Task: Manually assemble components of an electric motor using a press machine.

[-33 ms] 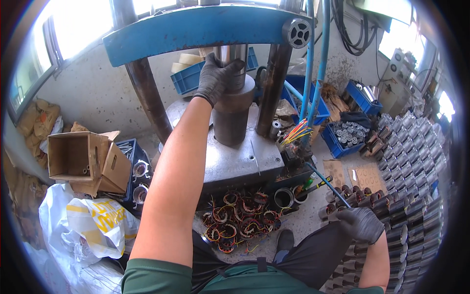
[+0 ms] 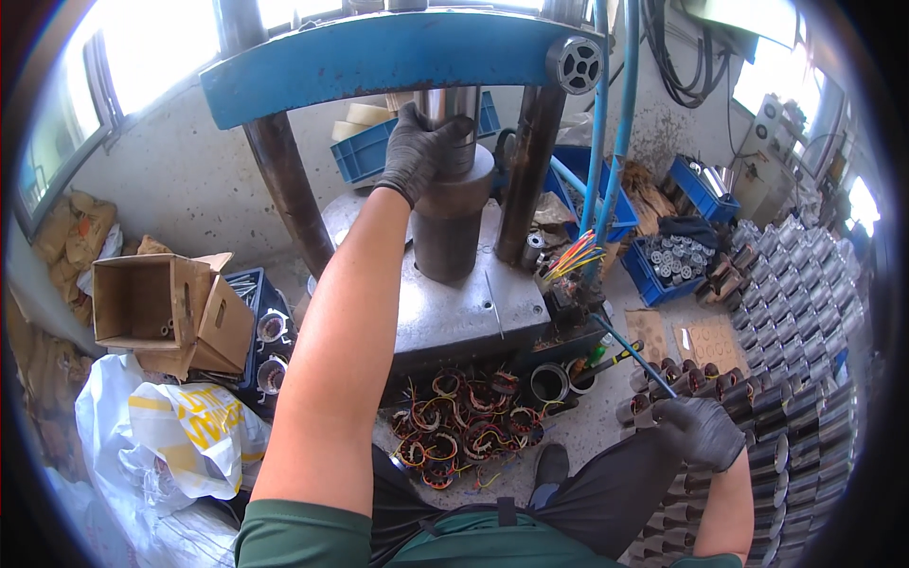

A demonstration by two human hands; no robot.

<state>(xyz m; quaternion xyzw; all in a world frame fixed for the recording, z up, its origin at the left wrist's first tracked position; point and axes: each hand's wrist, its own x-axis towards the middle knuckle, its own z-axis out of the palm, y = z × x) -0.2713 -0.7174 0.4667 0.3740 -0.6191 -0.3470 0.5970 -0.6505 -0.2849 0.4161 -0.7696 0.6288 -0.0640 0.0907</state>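
Note:
My left hand (image 2: 422, 151), in a dark grey glove, is closed around a shiny metal cylinder (image 2: 447, 102) under the blue crossbeam (image 2: 398, 59) of a press. Directly below it stands a thick dark steel sleeve (image 2: 449, 237), upright on the metal press bed (image 2: 426, 317). The cylinder's top is hidden behind the beam. Low on the right, my right hand (image 2: 701, 435), gloved too and slightly blurred, grips the end of a long thin blue lever (image 2: 636, 355). That lever slants up to the dark valve block (image 2: 568, 308) beside the bed.
Copper-wound stators (image 2: 464, 426) lie on the floor before the press. Stacked metal housings (image 2: 786, 303) fill the right side. Cardboard boxes (image 2: 222, 327) and white plastic sacks (image 2: 123, 426) stand left. Blue crates (image 2: 653, 275) sit beyond the lever. Steel columns (image 2: 530, 170) flank the cylinder.

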